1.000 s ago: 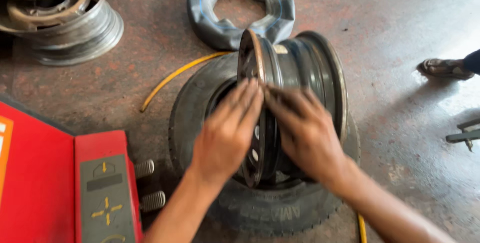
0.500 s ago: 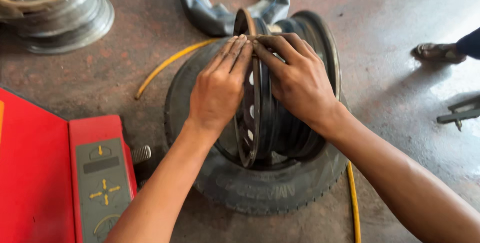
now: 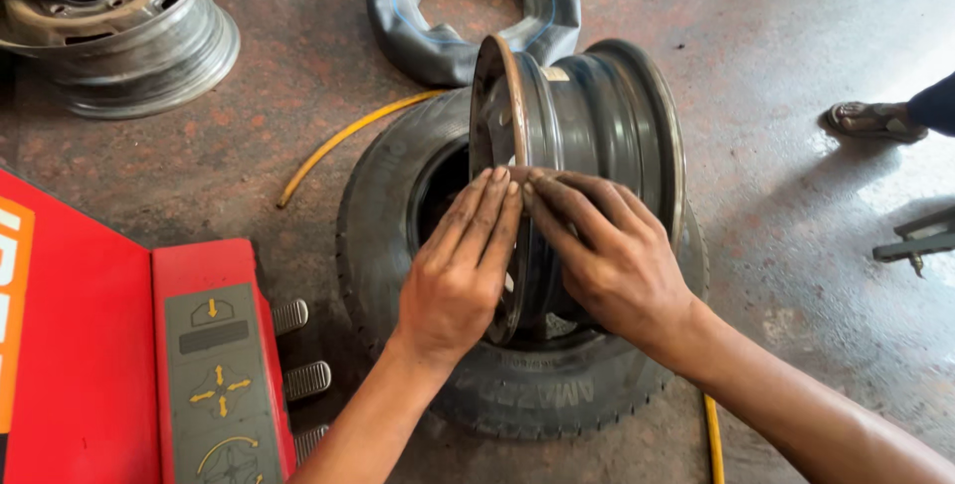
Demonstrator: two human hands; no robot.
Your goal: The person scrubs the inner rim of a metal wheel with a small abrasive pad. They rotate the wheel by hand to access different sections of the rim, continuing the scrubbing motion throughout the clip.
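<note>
Head view: two bare hands on steel rim, seen from above.
Rim: dark steel, stood on edge inside tyre opening, rusty near flange facing left, barrel running right.
Tyre: black, flat on floor beneath rim; tread and sidewall showing below both wrists.
Left hand: flat against left face of rim, fingers straight and close together, tips up at flange edge; pressing, not wrapped round anything.
Right hand: laid over barrel just right of flange, fingers slightly bent and narrow, tips meeting left fingertips at flange; resting on metal, no closed grasp visible.
Tube: black inner tube with blue line, crumpled on floor beyond fingertips, just behind rim.
Hose: yellow, curving on floor left of fingertips, passing under tyre, showing again below right forearm.
Second rim: grey, lying flat, far left and beyond fingertips.
Machine: red, grey arrow panel and metal pedals, left of left wrist.
Foot: another person's, in sandal, well right of right hand.
Tool: dark metal piece on floor, far right; kind not discernible.
</note>
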